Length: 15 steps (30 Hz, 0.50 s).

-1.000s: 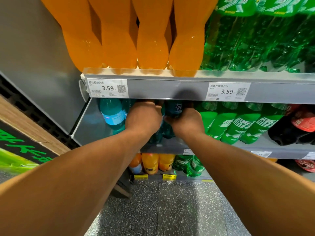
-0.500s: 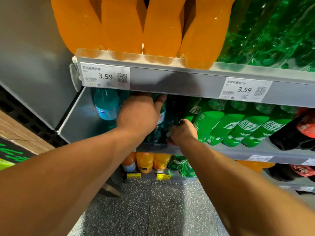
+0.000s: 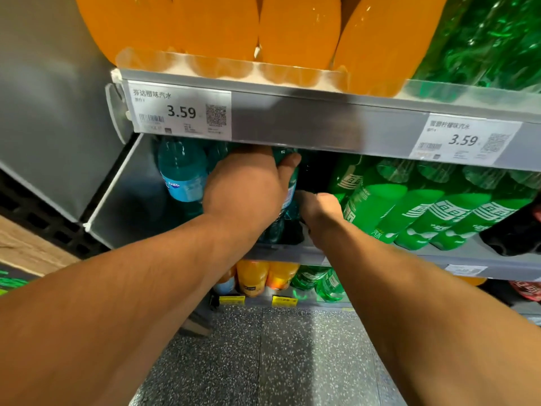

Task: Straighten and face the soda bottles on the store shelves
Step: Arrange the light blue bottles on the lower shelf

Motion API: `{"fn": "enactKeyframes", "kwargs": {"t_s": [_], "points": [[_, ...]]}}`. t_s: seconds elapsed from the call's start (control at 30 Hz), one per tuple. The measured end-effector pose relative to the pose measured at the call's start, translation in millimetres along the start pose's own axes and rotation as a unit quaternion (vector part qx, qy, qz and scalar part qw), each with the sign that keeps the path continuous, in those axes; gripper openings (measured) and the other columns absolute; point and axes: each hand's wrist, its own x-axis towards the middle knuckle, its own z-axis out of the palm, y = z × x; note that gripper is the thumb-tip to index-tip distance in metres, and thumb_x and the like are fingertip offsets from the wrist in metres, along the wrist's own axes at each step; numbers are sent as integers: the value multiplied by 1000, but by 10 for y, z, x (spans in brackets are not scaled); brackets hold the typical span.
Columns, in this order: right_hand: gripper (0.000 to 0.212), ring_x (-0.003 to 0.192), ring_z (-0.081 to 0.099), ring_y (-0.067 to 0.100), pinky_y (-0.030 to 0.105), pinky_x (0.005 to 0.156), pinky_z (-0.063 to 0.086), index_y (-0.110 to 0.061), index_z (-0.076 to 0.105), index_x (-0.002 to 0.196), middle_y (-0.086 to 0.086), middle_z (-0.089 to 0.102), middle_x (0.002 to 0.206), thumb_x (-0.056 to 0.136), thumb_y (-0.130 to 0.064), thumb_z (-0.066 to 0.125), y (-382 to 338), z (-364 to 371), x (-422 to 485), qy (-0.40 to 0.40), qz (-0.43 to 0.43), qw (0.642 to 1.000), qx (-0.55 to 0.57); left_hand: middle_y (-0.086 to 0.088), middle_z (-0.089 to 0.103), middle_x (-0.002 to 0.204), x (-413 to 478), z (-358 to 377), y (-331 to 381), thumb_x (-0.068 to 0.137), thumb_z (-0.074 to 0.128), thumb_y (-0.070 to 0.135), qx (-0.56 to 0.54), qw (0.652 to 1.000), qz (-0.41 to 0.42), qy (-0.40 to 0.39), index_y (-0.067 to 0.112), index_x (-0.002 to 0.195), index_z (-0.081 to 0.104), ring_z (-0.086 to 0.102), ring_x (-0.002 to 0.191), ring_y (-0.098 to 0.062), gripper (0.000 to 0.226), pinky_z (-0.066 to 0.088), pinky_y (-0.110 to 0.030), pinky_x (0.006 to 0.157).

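Teal soda bottles stand at the left end of the middle shelf. My left hand is wrapped around one teal bottle, mostly hiding it. A second teal bottle with a pale blue label stands free to the left. My right hand reaches into the dark gap between the gripped bottle and the green bottles; its fingers are hidden, so its grip is unclear.
Orange bottles and green bottles fill the upper shelf, whose price rail hangs just above my hands. Dark cola bottles sit at the right. More bottles stand on the lowest shelf. Speckled floor below.
The view has moved closer and tilted up. My right hand slid lower and deeper into the gap beside the teal bottle. My left hand keeps its hold on the teal bottle.
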Motion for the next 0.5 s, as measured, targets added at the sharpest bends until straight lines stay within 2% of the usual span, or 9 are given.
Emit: {"fn": "enactKeyframes", "kwargs": {"t_s": [0.1,0.17,0.23,0.3,0.4,0.47,0.5], "points": [[55,74,63,28,39,74,55,-10,71,87,10,70,86,55,-55,68,13,-93,-73,6,-3,1000,-17,-3,27,65,-1,-34,13,96,30,59,1,1000,-4,-15,7,108,52,36,66,-23,58,32,-33,61],[48,76,64,27,39,76,54,-15,68,82,6,70,82,59,-57,72,139,-161,-143,-3,-16,1000,14,-2,25,61,-7,-59,12,96,30,59,1,1000,-8,-20,9,101,50,37,64,-23,54,32,-33,60],[32,83,66,21,38,78,52,-20,65,85,-1,71,84,72,-47,77,346,-213,-194,-39,-36,996,70,-3,28,61,-6,-73,11,96,31,58,-7,1000,-4,-17,13,92,41,37,62,-23,47,33,-34,60],[19,88,63,15,30,79,50,-21,58,98,-6,69,90,88,-28,72,537,-243,-250,-82,-72,988,112,-7,38,69,-6,-66,12,96,32,57,-22,1000,-5,-13,14,89,35,39,67,-25,44,35,-35,62],[28,93,62,18,33,78,50,-22,47,111,-4,66,102,93,-23,68,683,-261,-234,-79,-161,981,72,-10,42,77,-4,-48,21,97,33,57,-45,999,-16,-17,12,83,38,41,71,-28,47,35,-35,63],[33,93,62,17,33,73,51,-27,45,114,-8,66,102,91,-26,69,690,-258,-203,-74,-187,978,51,-7,40,69,-5,-49,16,97,34,57,-54,998,-25,-23,13,70,36,42,69,-28,51,33,-34,63],[38,97,64,17,36,76,54,-30,46,118,-11,67,104,89,-29,71,684,-256,-183,-67,-192,978,40,-7,38,65,-8,-54,15,97,35,56,-56,998,-30,-24,14,67,35,42,67,-28,52,32,-34,62]]}}
